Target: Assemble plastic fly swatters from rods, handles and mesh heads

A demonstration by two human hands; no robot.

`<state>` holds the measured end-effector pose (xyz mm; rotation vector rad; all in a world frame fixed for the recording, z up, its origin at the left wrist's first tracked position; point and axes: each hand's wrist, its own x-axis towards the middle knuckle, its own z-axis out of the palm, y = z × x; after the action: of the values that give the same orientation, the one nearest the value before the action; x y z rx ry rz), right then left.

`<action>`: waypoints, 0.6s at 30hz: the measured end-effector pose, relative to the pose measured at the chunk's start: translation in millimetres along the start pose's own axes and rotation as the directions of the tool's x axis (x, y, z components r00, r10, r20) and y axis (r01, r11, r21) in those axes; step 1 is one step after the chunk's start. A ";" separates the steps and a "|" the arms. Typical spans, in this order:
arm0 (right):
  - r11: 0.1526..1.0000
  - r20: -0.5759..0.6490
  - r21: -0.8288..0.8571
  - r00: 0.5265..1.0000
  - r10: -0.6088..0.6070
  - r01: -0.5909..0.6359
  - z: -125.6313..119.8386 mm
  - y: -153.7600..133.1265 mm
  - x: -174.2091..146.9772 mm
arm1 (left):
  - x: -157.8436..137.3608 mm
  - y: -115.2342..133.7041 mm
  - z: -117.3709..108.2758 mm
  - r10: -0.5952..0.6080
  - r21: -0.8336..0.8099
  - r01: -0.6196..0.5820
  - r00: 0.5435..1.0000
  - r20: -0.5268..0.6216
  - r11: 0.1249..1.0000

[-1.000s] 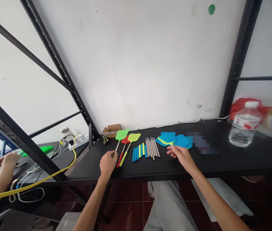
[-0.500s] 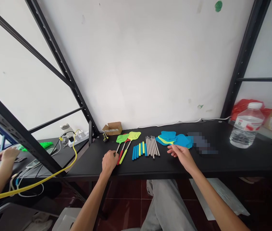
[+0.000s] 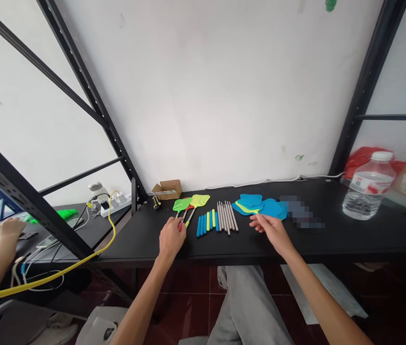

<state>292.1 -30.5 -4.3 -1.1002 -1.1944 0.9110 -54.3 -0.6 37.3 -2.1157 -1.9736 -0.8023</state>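
Observation:
My left hand is closed over the handles of fly swatters lying together on the desk; a bit of the red swatter's handle shows at its fingertips. Beyond the fingers lie a green swatter head and a yellow one, with the red head partly hidden between. My right hand pinches the narrow end of a yellow swatter head within a pile of blue swatter heads. Between the hands lie several blue and yellow handles and a row of grey metal rods.
A small open cardboard box and a black-and-yellow object sit at the back left. On the right stands a water bottle. Another person's hands are at the far left, near a yellow cable and a power strip.
My left hand has shifted right, from the green swatter's shaft onto the neighbouring handles, which it now mostly covers. My right hand stays at the pile.

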 end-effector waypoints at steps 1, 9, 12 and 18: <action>1.000 -0.004 -0.002 1.000 -0.001 0.001 0.0 0.2 0.3 | -1.8 9.5 2.5 0.041 -0.014 -0.041 0.999 -0.004 0.999; 1.000 -0.038 0.004 0.999 -0.018 0.018 0.5 3.3 1.5 | -11.5 48.3 35.9 0.148 0.033 -0.149 0.989 0.026 0.988; 1.000 -0.044 0.009 0.999 -0.023 0.023 0.1 4.3 1.5 | -9.5 48.2 36.0 0.137 0.022 -0.138 0.989 0.053 0.990; 0.999 -0.037 -0.029 0.999 -0.024 0.023 -0.1 1.4 -0.2 | -0.3 53.2 29.8 0.045 0.010 -0.047 0.989 0.142 0.999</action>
<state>292.2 -30.4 -5.8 -1.1199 -1.1900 0.8541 5.2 5.6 25.3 -2.2598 -1.9825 -0.6463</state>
